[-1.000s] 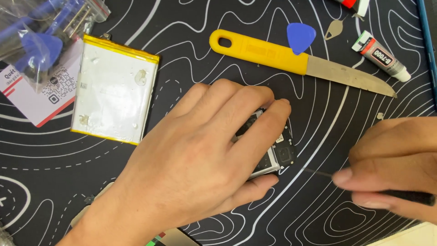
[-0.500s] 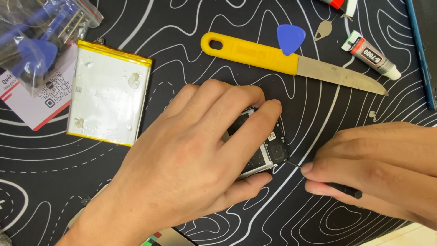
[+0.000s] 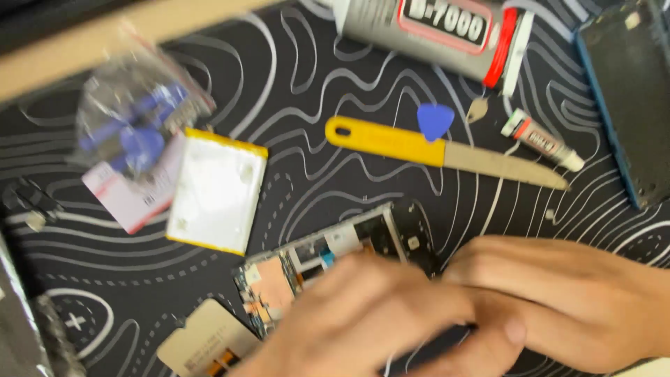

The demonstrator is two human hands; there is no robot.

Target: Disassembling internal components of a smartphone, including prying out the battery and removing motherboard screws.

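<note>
The black mat (image 3: 293, 105) with white contour lines fills nearly the whole view, a pale strip of table edge (image 3: 105, 42) crossing its upper left. On it, at lower centre, lies the opened phone frame (image 3: 328, 262), tilted, its back off so that circuit parts and a blue speck show; it looks blurred. My left hand (image 3: 363, 321) lies over its lower right part, fingers curled on it, and my right hand (image 3: 558, 300) presses in beside, touching the left; both blur, and I cannot tell what either pinches. A dark thin thing shows under my right thumb, unclear. Above lies a yellow-handled flat blade (image 3: 433, 150), with a blue pick (image 3: 435, 121) at it. The white battery (image 3: 216, 190) sits left of the frame, apart. Bare mat lies between battery and blade.
</note>
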